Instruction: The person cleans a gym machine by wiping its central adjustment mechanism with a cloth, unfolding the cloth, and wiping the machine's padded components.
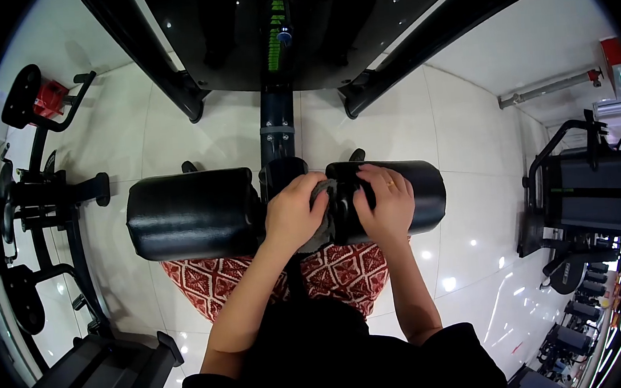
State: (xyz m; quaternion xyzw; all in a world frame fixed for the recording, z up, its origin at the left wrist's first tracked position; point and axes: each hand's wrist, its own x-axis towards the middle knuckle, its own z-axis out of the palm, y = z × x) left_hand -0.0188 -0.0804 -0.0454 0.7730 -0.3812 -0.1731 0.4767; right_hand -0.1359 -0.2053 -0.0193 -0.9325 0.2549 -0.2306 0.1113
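Two black padded rollers lie in front of me on a gym machine, the left roller and the right roller. Between them, my left hand is closed around a crumpled grey cloth against the middle of the machine. My right hand, with a ring on one finger, rests on the inner end of the right roller, its fingers bent over the black padding and its thumb apart. Whether any cloth lies under the right fingers cannot be seen. A black upright post runs forward from between the rollers.
A dark glossy panel with a green scale stands ahead, between slanted black frame legs. Patterned red fabric shows below the rollers. Other gym machines stand at left and right. A pipe runs along the right wall.
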